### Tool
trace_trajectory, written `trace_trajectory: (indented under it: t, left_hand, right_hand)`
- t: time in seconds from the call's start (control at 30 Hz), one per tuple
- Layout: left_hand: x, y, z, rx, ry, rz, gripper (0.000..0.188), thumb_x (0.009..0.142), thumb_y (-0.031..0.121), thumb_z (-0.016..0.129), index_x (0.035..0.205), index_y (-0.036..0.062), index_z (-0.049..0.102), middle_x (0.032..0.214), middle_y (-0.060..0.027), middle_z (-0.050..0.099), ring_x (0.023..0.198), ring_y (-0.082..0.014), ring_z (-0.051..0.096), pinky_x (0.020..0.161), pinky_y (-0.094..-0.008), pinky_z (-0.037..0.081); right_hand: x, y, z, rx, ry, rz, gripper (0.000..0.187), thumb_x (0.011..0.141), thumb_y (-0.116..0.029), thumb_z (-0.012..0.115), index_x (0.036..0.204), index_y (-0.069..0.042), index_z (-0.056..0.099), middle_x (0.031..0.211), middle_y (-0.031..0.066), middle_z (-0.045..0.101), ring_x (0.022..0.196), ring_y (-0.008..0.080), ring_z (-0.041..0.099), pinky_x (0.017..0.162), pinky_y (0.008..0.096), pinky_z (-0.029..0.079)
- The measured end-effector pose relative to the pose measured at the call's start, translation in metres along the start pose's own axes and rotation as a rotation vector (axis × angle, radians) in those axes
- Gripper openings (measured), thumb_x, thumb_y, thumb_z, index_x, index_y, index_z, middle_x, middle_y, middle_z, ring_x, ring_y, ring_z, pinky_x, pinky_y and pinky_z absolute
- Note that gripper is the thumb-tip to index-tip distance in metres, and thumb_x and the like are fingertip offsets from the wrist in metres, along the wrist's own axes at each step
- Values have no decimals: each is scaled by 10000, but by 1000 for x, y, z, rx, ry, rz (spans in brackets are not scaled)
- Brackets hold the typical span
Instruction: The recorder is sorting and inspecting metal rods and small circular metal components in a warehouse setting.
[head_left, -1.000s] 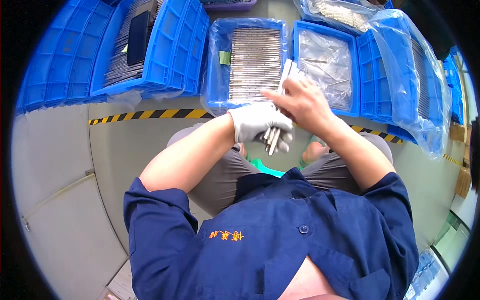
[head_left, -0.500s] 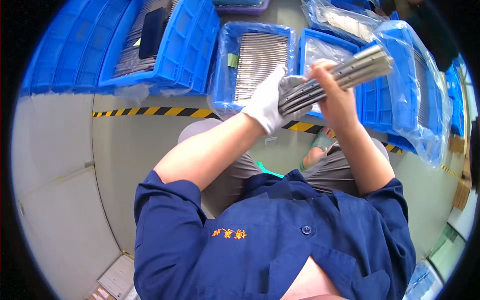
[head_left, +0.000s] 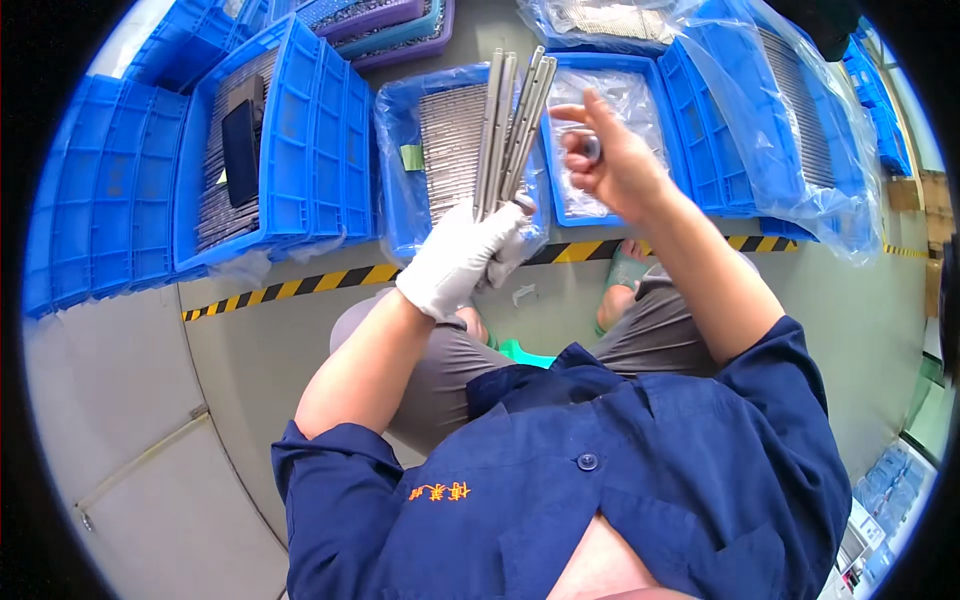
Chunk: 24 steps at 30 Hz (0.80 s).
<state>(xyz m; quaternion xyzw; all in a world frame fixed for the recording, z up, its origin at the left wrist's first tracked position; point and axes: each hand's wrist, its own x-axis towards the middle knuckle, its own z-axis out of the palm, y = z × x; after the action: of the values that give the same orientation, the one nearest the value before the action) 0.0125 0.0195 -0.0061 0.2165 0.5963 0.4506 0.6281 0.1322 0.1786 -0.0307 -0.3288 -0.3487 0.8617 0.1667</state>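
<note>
My left hand (head_left: 462, 258), in a white glove, is closed round the lower ends of a bundle of slim metal rods (head_left: 512, 130) with small holes along them. The rods stand up from the fist and fan apart slightly at the top. To their right, my bare right hand (head_left: 622, 168) is off the bundle, its fingers apart and partly curled over a plastic-lined blue bin (head_left: 572, 218). A small greyish patch shows between its fingers; I cannot make out what it is. Behind the bundle, another lined blue bin (head_left: 392, 205) holds rows of similar rods (head_left: 447, 140).
A black phone (head_left: 240, 155) lies on rods in the stacked blue crate (head_left: 300, 120) at left. Purple and blue trays (head_left: 400, 45) stand at the back. Another plastic-draped crate (head_left: 715, 150) stands at right. Black-and-yellow tape (head_left: 340, 280) crosses the floor before the bins.
My right hand has let go of the rods and moved apart from them. The bundle has swung from slanting rightward to nearly upright in my left hand, which has moved left. The view has shifted.
</note>
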Motion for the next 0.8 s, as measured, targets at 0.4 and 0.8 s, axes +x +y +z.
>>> trace_trajectory:
  t: [0.4,0.8]
  left_hand:
    - [-3,5,-16,52,222,160,189,798,234,563,717,63,561,542,14,470,448,-43,380,414,-195,283]
    - [-9,3,-13,94,233,165,206,806,209,555,689,40,555,533,20,453,447,-46,369,416,-191,265]
  right_hand:
    - [-17,7,-11,-1753,-321,-373,425,706,-6,479,1101,-143,554,1051,123,568,956,284,545,825,354,442]
    - [-12,-29,-1,-203,-271,-495,325,888,-162,451,1170,1,456,1066,124,544,963,186,553,845,284,449]
